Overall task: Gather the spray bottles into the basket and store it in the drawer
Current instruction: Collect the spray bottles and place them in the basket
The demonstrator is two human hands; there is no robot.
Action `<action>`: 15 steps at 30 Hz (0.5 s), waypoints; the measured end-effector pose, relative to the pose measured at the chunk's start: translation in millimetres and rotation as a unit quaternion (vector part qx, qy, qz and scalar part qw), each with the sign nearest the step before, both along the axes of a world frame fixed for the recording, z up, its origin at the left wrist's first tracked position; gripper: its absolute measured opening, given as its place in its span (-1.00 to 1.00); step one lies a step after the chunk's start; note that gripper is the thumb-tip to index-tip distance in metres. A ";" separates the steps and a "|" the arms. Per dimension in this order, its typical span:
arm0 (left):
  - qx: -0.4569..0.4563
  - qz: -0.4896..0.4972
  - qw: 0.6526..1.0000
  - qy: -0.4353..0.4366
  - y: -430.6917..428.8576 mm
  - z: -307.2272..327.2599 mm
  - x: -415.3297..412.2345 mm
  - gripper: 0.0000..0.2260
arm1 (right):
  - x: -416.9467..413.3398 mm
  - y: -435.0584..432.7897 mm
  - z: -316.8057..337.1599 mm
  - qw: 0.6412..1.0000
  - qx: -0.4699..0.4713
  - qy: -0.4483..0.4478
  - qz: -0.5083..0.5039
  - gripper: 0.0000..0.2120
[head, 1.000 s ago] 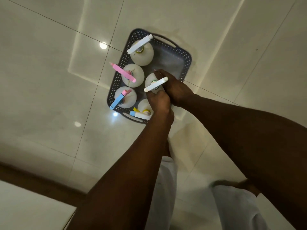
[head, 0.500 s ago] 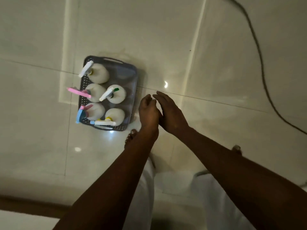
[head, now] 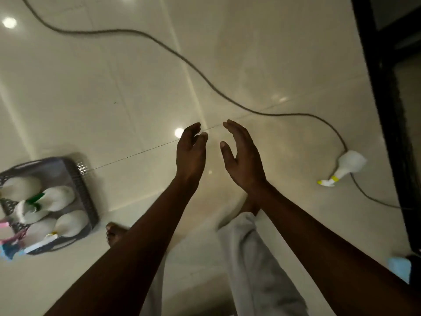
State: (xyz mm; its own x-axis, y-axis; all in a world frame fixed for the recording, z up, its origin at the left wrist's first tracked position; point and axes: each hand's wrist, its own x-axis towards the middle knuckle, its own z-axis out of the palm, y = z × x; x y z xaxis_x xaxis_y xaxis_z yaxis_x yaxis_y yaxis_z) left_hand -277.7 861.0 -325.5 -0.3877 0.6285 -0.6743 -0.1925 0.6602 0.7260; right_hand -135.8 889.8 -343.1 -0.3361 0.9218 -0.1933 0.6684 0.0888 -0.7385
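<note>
A dark perforated basket (head: pixel 78 179) stands on the floor at the left edge, holding several white spray bottles (head: pixel 60 197) with pink, blue, green and yellow-white heads. One more white spray bottle (head: pixel 346 166) with a yellow collar lies on its side on the floor at the right, beside a cable. My left hand (head: pixel 191 153) and my right hand (head: pixel 242 158) are raised side by side over the bare floor in the middle, palms facing each other, fingers apart, holding nothing. Both hands are well away from the basket and from the lying bottle.
A dark cable (head: pixel 205 78) snakes across the glossy tiled floor from top left to the right. A black frame (head: pixel 391 106) runs down the right edge. My bare foot (head: pixel 114 232) and light trouser leg (head: pixel 252 258) are below. A blue object (head: pixel 398 269) sits at bottom right.
My hands let go of the bottle in the basket and drew away. The view swung right, so the basket slid to the left edge and the lying bottle came into sight.
</note>
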 end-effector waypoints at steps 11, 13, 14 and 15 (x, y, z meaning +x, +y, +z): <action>-0.003 -0.183 0.983 -0.017 82.4 -25.8 232.5 -0.61 | 232.8 29.2 -12.1 0.976 -0.024 -0.029 -0.215 -0.56; -0.015 -0.210 0.977 -0.023 90.8 -37.2 269.3 -0.60 | 271.0 29.2 -22.8 0.967 -0.030 -0.036 -0.251 -0.55; -0.021 -0.220 0.975 -0.027 94.0 -42.8 283.8 -0.60 | 286.3 29.4 -27.9 0.963 -0.034 -0.038 -0.266 -0.55; -0.029 -0.231 0.972 -0.029 97.5 -49.9 300.9 -0.60 | 304.3 30.0 -34.1 0.957 -0.039 -0.041 -0.283 -0.54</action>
